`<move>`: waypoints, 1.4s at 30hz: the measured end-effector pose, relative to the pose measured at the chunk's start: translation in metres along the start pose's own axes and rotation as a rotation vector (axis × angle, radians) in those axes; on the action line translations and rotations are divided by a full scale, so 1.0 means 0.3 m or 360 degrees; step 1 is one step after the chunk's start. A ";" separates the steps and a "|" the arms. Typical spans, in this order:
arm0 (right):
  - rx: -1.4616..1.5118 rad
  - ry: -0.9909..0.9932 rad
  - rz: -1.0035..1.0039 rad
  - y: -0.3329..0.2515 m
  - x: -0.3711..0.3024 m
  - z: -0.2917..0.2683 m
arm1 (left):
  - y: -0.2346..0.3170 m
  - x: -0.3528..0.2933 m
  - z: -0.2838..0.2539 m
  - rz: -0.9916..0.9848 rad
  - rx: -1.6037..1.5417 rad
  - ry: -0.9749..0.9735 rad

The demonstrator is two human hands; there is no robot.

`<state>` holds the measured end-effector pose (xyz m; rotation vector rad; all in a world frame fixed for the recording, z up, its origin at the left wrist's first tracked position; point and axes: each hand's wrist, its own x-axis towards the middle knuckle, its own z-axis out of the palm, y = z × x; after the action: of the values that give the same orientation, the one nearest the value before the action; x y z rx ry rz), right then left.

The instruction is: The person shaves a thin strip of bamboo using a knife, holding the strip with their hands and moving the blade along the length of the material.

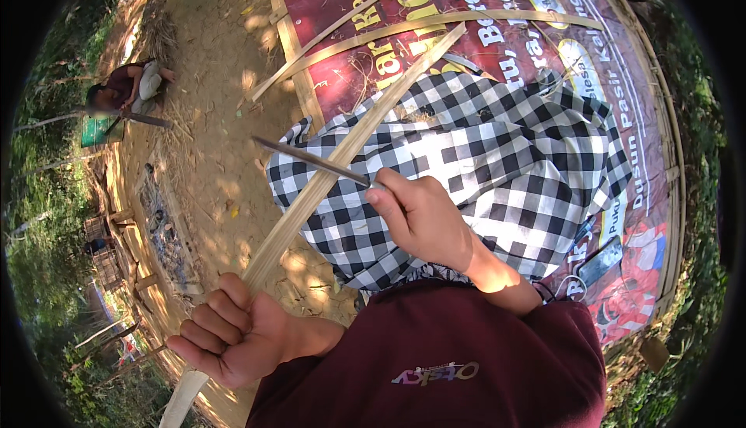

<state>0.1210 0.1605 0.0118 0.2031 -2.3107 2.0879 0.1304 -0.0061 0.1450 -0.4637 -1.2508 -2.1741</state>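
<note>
My left hand (229, 331) is closed round a long, pale split-bamboo strip (287, 230) near its lower end; a short piece sticks out below the fist. The strip slants up and right, over a black-and-white checked cloth (497, 164) spread across my lap. In my right hand (423, 222) is a knife (299, 153), its handle mostly hidden by the fingers. The thumb lies along the grip. Pointing left, the dark narrow blade crosses over the middle of the strip and appears to touch it.
Two thin bamboo strips (458, 17) lie across a dark red printed banner (330, 86) among fine shavings. A bamboo rail (299, 78) edges the banner. At the far left, another person (132, 90) sits by the bare dirt ground (210, 132), above a patch of ash (167, 237).
</note>
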 end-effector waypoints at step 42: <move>-0.0704 0.0036 -0.0219 0.010 0.111 -0.042 | 0.011 -0.021 0.009 -0.0061 -0.0067 -0.0017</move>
<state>0.0868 0.1705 0.0137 0.3114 -2.5829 1.4634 0.1375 -0.0030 0.1450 -0.4722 -1.2311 -2.2366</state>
